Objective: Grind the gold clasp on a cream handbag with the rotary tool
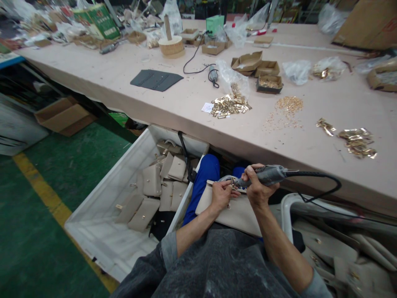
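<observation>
A beige handbag [242,213] is laid across the lap of a seated person in blue trousers [203,182], below the front edge of a pale pink tabletop [182,97]. A grey corded power screwdriver [269,174] is gripped in the closed fingers of the right hand [259,188], its tip pointed leftward at a gold-toned buckle [233,181] on the bag's upper part; whether metal is touched cannot be told. The bag is gripped beside that buckle by the bent fingers of the left hand [221,194]. On the left, a white plastic bin [93,223] is partly filled with beige bags [151,180]; on the right, more bags [328,242] are held in a second white bin [287,207]. On the tabletop, a heap of gold-toned metal fittings [231,105] is spread near a scatter of smaller gold pieces [290,105], with shiny gold strips [358,141] grouped farther right. A dark grey perforated sheet [156,79] is placed left of the heap, and a second power screwdriver [213,73] is seen behind it.
</observation>
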The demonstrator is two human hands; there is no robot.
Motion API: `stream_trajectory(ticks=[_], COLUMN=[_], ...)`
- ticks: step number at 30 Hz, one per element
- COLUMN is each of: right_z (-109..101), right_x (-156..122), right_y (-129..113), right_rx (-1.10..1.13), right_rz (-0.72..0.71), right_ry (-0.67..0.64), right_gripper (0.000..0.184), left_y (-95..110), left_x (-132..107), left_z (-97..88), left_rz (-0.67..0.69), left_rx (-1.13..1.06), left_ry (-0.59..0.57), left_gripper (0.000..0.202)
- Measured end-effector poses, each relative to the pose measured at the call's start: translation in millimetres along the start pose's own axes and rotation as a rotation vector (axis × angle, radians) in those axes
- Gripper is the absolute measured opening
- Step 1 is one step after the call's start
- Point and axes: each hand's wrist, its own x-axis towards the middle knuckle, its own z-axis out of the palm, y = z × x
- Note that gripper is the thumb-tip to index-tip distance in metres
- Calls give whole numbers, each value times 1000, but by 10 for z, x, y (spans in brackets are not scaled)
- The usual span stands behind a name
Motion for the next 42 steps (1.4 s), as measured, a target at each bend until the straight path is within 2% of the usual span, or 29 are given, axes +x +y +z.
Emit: stream_trajectory(ticks=[10,20,24,26,29,31,35,38,42], right_z=[-45,-74,-36,-5,-7,-72,-375,-675,-1000], right_x=[-49,-3,-27,-17,77,202,479,559,496], right_y=[65,152,101,22,-167,-312,-509,-510,-383], right_rx=[-139,-187,-194,-148,60,223,376,386,363], right_rz=[11,14,-43,-2,131,154,165,212,258], right_ry=[-199,-326,-393,-396,-345,-274,-135,-31,95], right_gripper=[23,22,21,25,28,24,18,18,20], left_y=[5,-199,-181,-147,-101,-83,-64,-47,-23], left_x=[-11,-18,-57,-71,-77,-76,-82,-98,-113], left_z=[-21,-80,-73,-67,-58,-52,-38,-23,1], left_rz=[25,24,29,27,14,2,-6,-5,1], left_rx=[12,-11,-10,-16,-27,-36,-56,-60,-38], left_ry=[-37,-19,-11,-14,-27,-25,8,38,82], left_gripper=[26,26,27,31,38,43,51,50,44])
